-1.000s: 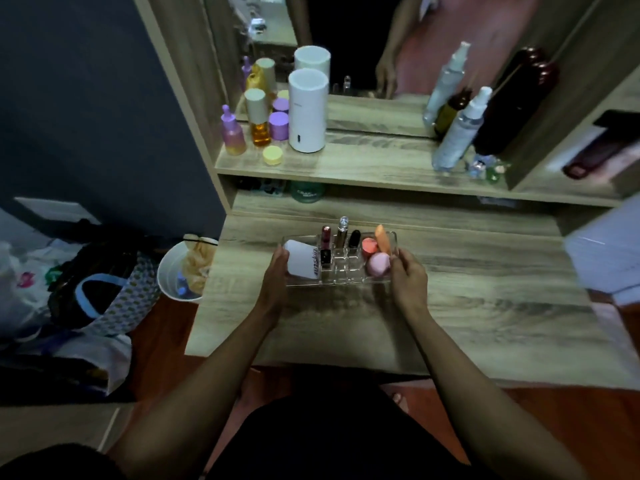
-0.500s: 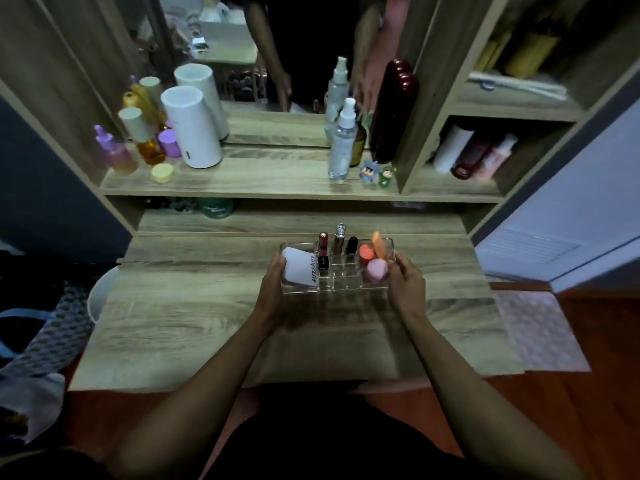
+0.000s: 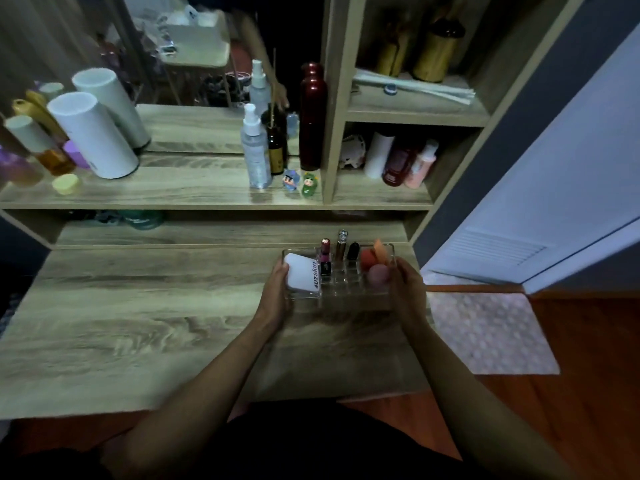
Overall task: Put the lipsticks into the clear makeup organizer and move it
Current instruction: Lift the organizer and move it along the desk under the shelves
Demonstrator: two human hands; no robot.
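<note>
The clear makeup organizer (image 3: 349, 284) is at the right end of the wooden desk (image 3: 138, 323). My left hand (image 3: 277, 289) grips its left end and my right hand (image 3: 407, 289) grips its right end. Standing in its middle slots are a pink lipstick (image 3: 325, 252), a silver-capped lipstick (image 3: 341, 244) and a black lipstick (image 3: 353, 251). A white compact (image 3: 301, 277) lies in the left compartment. Orange and pink sponges (image 3: 375, 263) fill the right compartment.
A shelf (image 3: 173, 194) behind the desk carries a white cylinder (image 3: 91, 133), a spray bottle (image 3: 254, 147), a dark red bottle (image 3: 311, 116) and two small figurines (image 3: 299, 183). Cubbies at right hold bottles (image 3: 401, 161). A pale mat (image 3: 488, 332) lies on the floor at right.
The organizer, held in both hands, has shifted rightward along the desk toward its right end. My view has swung to the right as well.
</note>
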